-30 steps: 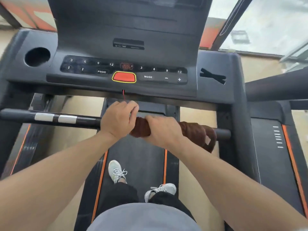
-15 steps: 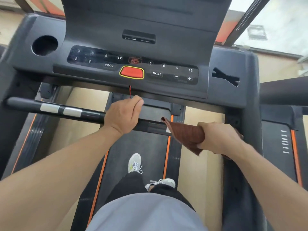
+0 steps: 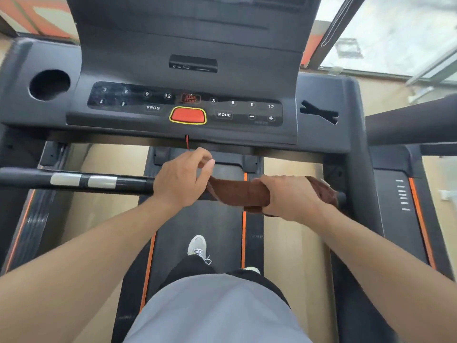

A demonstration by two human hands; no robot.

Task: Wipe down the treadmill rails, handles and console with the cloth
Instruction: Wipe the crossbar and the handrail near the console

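A brown cloth [image 3: 237, 194] is draped over the right part of the black front handlebar [image 3: 111, 181]. My right hand [image 3: 289, 196] grips the cloth around the bar, close to the bar's right end. My left hand [image 3: 181, 179] sits over the middle of the bar, and its thumb and forefinger seem to pinch the cloth's left end. Above both hands is the dark console [image 3: 319, 90] with its button panel and red stop key [image 3: 188, 115]. The bar under the cloth is hidden.
A round cup holder [image 3: 49, 84] is at the console's left. A thin red safety cord [image 3: 187, 142] hangs just above my left hand. Below me lie the belt [image 3: 197, 224] and my shoes. Another treadmill [image 3: 400, 194] stands to the right.
My right hand slid the cloth rightwards along the bar, and the cloth now lies stretched out over it. My left hand let go of the bar and reached to the cloth's left end.
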